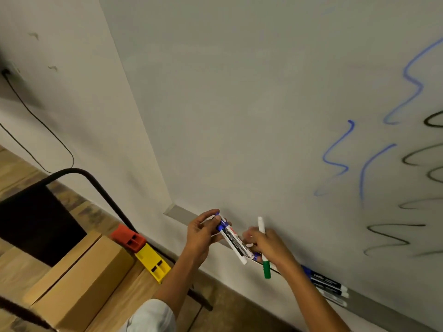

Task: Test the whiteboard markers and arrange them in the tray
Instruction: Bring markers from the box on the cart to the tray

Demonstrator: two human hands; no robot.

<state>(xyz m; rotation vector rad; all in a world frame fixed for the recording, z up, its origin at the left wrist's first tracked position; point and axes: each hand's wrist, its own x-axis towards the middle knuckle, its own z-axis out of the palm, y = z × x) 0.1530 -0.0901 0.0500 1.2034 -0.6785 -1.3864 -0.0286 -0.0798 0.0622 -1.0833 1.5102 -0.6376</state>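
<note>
My left hand (203, 232) grips a bundle of white-barrelled markers (233, 242), blue-capped at the top end, just above the grey tray (182, 215) along the whiteboard's bottom edge. My right hand (268, 245) holds a green-capped marker (263, 248), cap pointing down, and its fingers also touch the lower end of the bundle. Several more markers (326, 285) lie side by side in the tray to the right. Blue and black test squiggles (340, 159) cover the board's right part.
A black metal chair frame (100, 188) stands at the left beside cardboard boxes (79, 279). Red (128, 238) and yellow (153, 263) plastic pieces lie on the wooden floor by the wall. A black cable (36, 118) hangs down the wall.
</note>
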